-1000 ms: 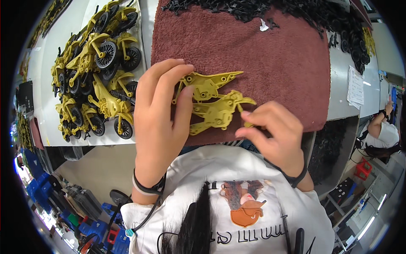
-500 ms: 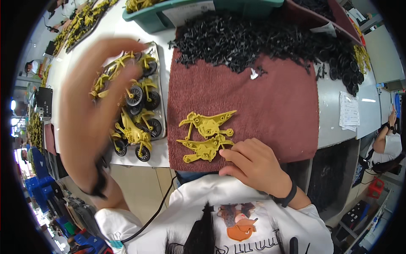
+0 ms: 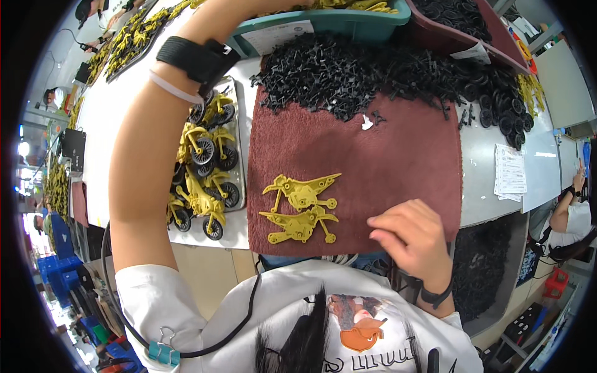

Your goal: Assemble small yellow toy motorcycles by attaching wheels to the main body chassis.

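Two flat yellow toy motorcycle frame halves, an upper one [image 3: 303, 191] and a lower one [image 3: 300, 225], lie side by side on a dark red towel [image 3: 398, 149] in front of me. My right hand [image 3: 410, 239] rests on the towel's near edge just right of them, fingers loosely bent and holding nothing. My left arm stretches up and away, with a black wristband; my left hand [image 3: 261, 13] reaches the teal bin [image 3: 323, 28] of yellow parts at the top edge, its fingers cut off from view.
A heap of small black plastic parts [image 3: 373, 68] covers the towel's far end. A tray of assembled yellow toy motorcycles [image 3: 205, 168] sits left of the towel. A dark red bin [image 3: 479, 37] stands behind, papers [image 3: 510, 174] lie right, and another person [image 3: 569, 214] sits far right.
My left hand let go of the yellow frame halves, swung out to the left and reached up to the teal bin. My right hand drew back to the right of them.
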`<state>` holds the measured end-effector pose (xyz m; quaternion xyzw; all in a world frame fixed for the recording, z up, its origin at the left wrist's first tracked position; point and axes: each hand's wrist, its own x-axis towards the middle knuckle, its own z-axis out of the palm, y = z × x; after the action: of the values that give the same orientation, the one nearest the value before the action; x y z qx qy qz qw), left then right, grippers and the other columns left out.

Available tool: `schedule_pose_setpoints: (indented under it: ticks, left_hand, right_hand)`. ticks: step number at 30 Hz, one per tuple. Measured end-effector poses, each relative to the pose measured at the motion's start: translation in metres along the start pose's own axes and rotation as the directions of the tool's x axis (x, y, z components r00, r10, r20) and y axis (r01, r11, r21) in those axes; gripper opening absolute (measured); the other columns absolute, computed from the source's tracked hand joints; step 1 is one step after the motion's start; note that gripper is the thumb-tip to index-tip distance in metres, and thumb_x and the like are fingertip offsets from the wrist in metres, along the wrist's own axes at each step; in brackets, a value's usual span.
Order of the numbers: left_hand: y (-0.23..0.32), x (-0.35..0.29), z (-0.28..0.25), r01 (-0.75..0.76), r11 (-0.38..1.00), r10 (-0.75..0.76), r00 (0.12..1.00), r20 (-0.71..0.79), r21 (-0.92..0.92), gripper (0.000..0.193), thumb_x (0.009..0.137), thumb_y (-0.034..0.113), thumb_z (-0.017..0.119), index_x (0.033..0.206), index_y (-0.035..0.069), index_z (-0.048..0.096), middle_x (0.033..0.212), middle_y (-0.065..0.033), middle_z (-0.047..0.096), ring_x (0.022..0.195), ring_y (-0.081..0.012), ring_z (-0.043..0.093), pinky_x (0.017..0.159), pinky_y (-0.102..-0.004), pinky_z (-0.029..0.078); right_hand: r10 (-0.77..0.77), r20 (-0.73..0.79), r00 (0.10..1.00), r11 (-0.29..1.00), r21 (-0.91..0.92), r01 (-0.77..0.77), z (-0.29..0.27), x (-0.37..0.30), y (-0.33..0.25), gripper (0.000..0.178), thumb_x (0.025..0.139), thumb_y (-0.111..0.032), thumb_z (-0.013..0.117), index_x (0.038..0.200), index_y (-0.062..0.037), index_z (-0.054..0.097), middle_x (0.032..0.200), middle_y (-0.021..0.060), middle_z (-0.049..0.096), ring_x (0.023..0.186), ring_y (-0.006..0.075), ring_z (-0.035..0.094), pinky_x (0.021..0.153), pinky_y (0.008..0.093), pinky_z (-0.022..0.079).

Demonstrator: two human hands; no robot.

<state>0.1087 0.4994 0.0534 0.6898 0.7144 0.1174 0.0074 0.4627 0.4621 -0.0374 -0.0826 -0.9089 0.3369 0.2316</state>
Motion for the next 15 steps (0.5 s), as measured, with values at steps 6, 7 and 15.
schedule_pose_setpoints:
  ticks: [6, 7, 15]
  left_hand:
    - [0.000, -0.062, -0.064, 0.258, 0.966, -0.249, 0.955, -0.163, 0.032, 0.046, 0.081, 0.022, 0.070, 0.118, -0.003, 0.059, 0.089, -0.0163, 0.068, 0.078, -0.0236, 0.063, 0.069, -0.0355, 0.050]
    - [0.001, -0.067, -0.074, 0.279, 0.951, -0.295, 0.947, -0.126, -0.132, 0.045, 0.083, 0.021, 0.069, 0.119, -0.005, 0.059, 0.092, -0.0158, 0.068, 0.079, -0.0207, 0.063, 0.069, -0.0334, 0.050]
    - [0.143, -0.173, 0.003, -0.053, 0.278, -0.236, 0.964, -0.122, -0.959, 0.026, 0.093, 0.006, 0.058, 0.117, -0.003, 0.058, 0.096, -0.0076, 0.065, 0.095, -0.0102, 0.061, 0.076, -0.0241, 0.052]
  right_hand:
    - [0.091, -0.152, 0.984, 0.996, 0.022, -0.089, -0.024, 0.004, -0.010, 0.017, 0.068, 0.002, 0.074, 0.083, -0.0022, 0.069, 0.078, 0.0090, 0.066, 0.071, 0.0245, 0.061, 0.064, 0.0330, 0.046]
    - [0.083, -0.180, 0.980, 0.997, 0.022, -0.080, -0.025, 0.002, -0.008, 0.017, 0.068, 0.003, 0.074, 0.084, -0.0019, 0.069, 0.078, 0.0092, 0.066, 0.071, 0.0241, 0.061, 0.064, 0.0320, 0.046]
    - [-0.143, -0.409, 0.901, 0.988, -0.002, 0.155, -0.002, 0.017, -0.023, 0.056, 0.074, -0.008, 0.080, 0.124, -0.0075, 0.055, 0.116, 0.0177, 0.056, 0.094, 0.0264, 0.061, 0.075, 0.0331, 0.052]
